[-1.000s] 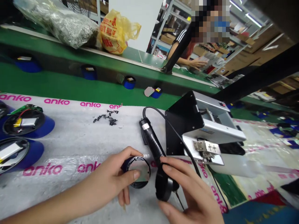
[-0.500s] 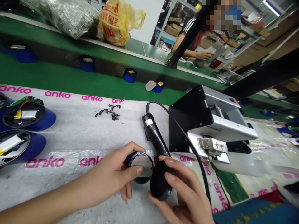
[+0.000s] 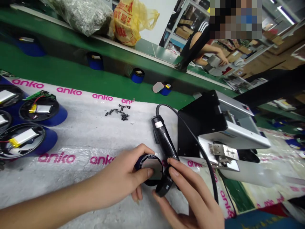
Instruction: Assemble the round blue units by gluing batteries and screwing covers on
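Two bare hands meet low in the middle of the view, over a crinkled, translucent plastic sheet (image 3: 78,133) printed with pink "anko" lettering. The left hand (image 3: 124,179) curls around a short round blue housing (image 3: 150,168), thumb on the near rim and index finger arched over the far rim; the housing sits on the sheet, open side up, with a dull grey disc inside its black ring. The right hand (image 3: 190,197) pinches a smooth black round cap (image 3: 164,187) between thumb and fingers, holding it tilted on edge so that it touches the housing's right rim; small white lettering shows on the cap's side.

Just behind the hands lies a black, ribbed electric screwdriver (image 3: 164,138) with a silver label near its top, and its glossy black cable (image 3: 190,133) loops back and then runs down past the right hand. To the right stands a boxy machine (image 3: 224,127) with a black side plate and brushed silver top. A scatter of tiny black parts (image 3: 119,112) rests farther back on the sheet. At the left edge sit several blue housings (image 3: 35,133), open, showing flat silvery battery packs and wires. Beyond runs a green conveyor belt (image 3: 71,76), above it a yellow plastic bag (image 3: 130,20).
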`<state>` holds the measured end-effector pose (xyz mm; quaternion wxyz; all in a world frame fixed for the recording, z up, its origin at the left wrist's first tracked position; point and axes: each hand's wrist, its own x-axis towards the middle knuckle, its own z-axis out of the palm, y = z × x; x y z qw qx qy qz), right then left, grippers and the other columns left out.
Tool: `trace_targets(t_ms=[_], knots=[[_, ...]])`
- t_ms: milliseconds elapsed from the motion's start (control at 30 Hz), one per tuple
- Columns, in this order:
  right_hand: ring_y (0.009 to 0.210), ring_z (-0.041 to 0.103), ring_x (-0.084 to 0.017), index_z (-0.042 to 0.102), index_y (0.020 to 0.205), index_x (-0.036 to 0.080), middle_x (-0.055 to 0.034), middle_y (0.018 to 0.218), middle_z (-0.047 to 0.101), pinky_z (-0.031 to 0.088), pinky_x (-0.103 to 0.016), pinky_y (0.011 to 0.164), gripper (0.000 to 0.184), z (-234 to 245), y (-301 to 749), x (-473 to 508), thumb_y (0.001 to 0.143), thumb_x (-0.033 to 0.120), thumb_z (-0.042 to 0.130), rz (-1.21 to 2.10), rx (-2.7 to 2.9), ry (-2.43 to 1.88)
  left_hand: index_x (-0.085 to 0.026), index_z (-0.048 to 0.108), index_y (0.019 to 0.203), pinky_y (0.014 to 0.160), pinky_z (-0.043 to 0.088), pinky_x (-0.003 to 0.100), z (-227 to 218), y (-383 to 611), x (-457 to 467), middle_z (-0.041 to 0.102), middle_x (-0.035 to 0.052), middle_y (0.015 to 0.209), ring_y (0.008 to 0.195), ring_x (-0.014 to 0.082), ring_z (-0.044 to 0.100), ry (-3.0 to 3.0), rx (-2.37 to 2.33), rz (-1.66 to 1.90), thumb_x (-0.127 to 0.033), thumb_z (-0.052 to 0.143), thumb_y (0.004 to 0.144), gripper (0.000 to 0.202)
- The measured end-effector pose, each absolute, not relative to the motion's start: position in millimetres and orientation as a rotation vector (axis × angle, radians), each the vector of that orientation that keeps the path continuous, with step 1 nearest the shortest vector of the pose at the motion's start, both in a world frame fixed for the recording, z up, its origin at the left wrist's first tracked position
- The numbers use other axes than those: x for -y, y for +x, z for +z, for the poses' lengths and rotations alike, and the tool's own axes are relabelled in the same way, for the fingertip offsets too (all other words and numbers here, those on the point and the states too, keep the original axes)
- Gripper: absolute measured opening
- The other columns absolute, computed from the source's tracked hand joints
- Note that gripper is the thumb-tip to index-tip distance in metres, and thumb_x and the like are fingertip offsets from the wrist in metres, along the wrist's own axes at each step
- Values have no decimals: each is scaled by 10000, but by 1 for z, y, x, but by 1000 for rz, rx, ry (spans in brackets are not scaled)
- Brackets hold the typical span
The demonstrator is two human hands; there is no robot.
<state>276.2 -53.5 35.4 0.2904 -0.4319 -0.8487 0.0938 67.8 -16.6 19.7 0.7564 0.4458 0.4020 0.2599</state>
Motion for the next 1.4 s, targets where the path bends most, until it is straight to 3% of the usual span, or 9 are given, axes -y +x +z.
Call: trace_targets(t_ms=[233, 467, 633, 767, 1033, 1200, 1400], knots=[[1226, 635, -187, 459, 1445, 186, -87, 1393, 603, 536, -274, 1051, 570, 49, 270, 26, 912, 188, 661, 403, 2494, -1073, -244, 566, 1293, 816, 595, 387, 9, 52, 10, 696, 50, 993, 814, 190, 734, 734, -593, 571, -328, 579, 966, 338], [1223, 637, -221, 561, 1377, 175, -111, 1424, 574, 557, -302, 1016, 459, 57, 271, 14, 930, 234, 649, 462, 2640, -1021, -247, 672, 1272, 886, 569, 405, -10, 46, 3, 746, 66, 1004, 866, 200, 745, 553, -409, 548, -213, 613, 920, 359], [1202, 649, -250, 554, 1400, 190, -97, 1416, 582, 583, -316, 988, 514, 59, 270, 20, 898, 190, 662, 366, 2651, -1040, -237, 642, 1320, 914, 568, 416, 1, 45, 2, 735, 68, 1059, 916, 213, 747, 561, -447, 524, -131, 584, 876, 461], [1167, 669, -258, 524, 1436, 212, -79, 1407, 590, 594, -310, 977, 609, 56, 271, 23, 856, 143, 694, 307, 2628, -1017, -214, 652, 1281, 926, 574, 425, 10, 45, 1, 707, 83, 1127, 977, 235, 736, 667, -513, 514, -97, 556, 889, 420], [1117, 694, -252, 525, 1436, 209, -72, 1401, 596, 598, -277, 965, 604, 56, 273, 17, 859, 138, 689, 292, 2650, -1027, -199, 643, 1272, 912, 581, 420, 14, 47, 4, 664, 71, 1056, 961, 227, 716, 679, -549, 543, -61, 462, 910, 427], [1135, 686, -246, 517, 1438, 200, -73, 1411, 587, 602, -274, 957, 569, 56, 271, 19, 891, 183, 672, 289, 2674, -1059, -204, 605, 1289, 867, 544, 389, 15, 47, 5, 623, 35, 918, 906, 220, 681, 756, -519, 541, -91, 579, 889, 417], [1218, 638, -255, 479, 1463, 154, -98, 1430, 569, 564, -301, 1034, 608, 46, 274, 32, 886, 133, 672, 186, 2614, -1065, -211, 637, 1196, 813, 516, 299, 10, 49, 5, 625, -12, 867, 794, 136, 641, 750, -543, 541, -118, 676, 855, 355]])
